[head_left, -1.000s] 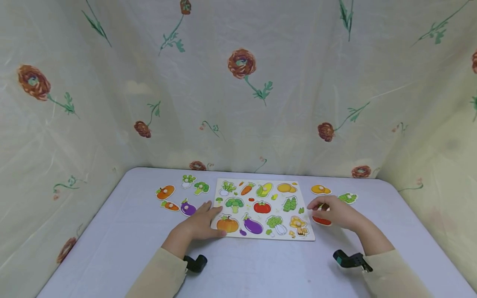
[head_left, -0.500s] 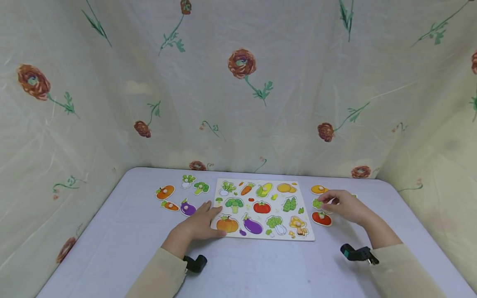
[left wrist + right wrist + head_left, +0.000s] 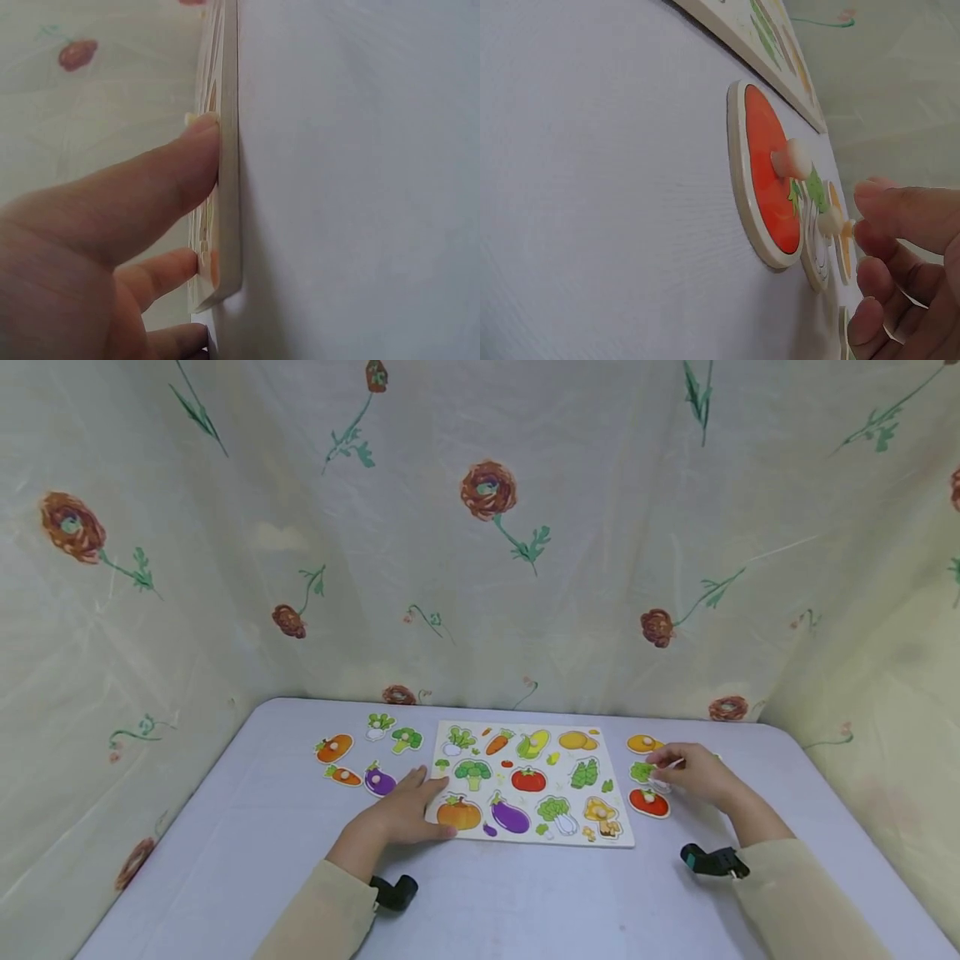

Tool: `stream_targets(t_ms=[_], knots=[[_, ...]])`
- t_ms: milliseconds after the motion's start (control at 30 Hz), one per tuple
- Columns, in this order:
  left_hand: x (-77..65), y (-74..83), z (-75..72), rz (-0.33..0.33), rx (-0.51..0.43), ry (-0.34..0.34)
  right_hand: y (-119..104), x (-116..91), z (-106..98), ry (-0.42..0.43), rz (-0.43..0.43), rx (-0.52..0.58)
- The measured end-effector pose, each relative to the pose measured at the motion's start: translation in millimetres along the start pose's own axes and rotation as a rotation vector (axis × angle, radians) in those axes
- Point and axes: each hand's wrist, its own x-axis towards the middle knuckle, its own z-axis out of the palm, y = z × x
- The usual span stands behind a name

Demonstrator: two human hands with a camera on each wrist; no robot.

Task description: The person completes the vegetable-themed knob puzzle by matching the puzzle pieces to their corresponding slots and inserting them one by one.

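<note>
My left hand (image 3: pixel 405 810) lies at the left edge of a white vegetable puzzle board (image 3: pixel 498 837), its fingers fairly straight. In the left wrist view the thumb (image 3: pixel 161 184) touches the board's face near its edge. My right hand (image 3: pixel 693 772) is over a leafy bok choy piece (image 3: pixel 641 772), fingers bent loosely. The right wrist view has those fingertips close to the bok choy's wooden knob (image 3: pixel 831 221), apparently apart from it. Beside it, a red tomato piece (image 3: pixel 649 803) lies flat, with its own knob (image 3: pixel 793 158). A knobbed mushroom piece (image 3: pixel 600 810) sits in the board.
Right of the board there is also a yellow potato piece (image 3: pixel 642 743). On the left lie pumpkin (image 3: pixel 333 747), carrot (image 3: pixel 343 775), eggplant (image 3: pixel 379 779), radish (image 3: pixel 379 724) and broccoli (image 3: pixel 407 740) pieces. A flowered curtain (image 3: pixel 585 668) hangs behind the white table (image 3: pixel 510 902).
My right hand has moved from the board's right edge, off the tomato piece, rightward to the bok choy piece. My left hand has stayed on the board.
</note>
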Motion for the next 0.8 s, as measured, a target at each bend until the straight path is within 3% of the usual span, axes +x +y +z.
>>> stream_targets(t_ms=[800], knots=[[1.4, -1.5, 0.2, -0.011, 0.017, -0.005, 12.4, 9.5, 9.6, -0.005, 0.054, 0.033]])
